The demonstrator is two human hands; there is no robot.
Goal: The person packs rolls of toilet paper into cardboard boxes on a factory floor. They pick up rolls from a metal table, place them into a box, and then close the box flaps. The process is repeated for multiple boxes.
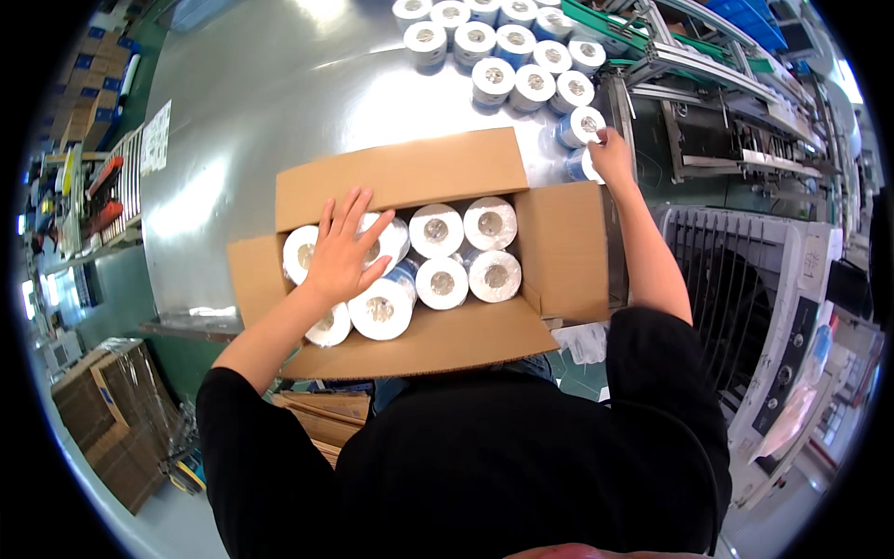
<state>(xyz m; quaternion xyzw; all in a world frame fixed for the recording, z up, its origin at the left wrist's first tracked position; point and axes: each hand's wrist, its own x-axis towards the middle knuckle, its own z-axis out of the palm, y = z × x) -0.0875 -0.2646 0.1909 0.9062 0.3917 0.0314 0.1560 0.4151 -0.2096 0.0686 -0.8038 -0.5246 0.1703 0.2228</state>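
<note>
An open cardboard box [568,242] stands at the table's near edge, its flaps folded outward. Wrapped white paper rolls with blue on their sides, like toilet rolls, fill it in two rows; one roll [441,283] shows its round end upward. My left hand [346,252] lies with fingers spread over the rolls at the box's left side, partly covering them. Beyond the box's right side, my right hand [612,160] has curled fingers at a paper roll [579,166] on the table edge. Another roll [583,125] stands just beyond its fingertips.
More rolls [492,82] stand grouped at the far right of the shiny metal table [214,130]. A metal-framed conveyor [708,70] with green edging runs at the far right. A white fan unit [745,307] is near my right arm. Flattened cardboard [321,415] lies below the box.
</note>
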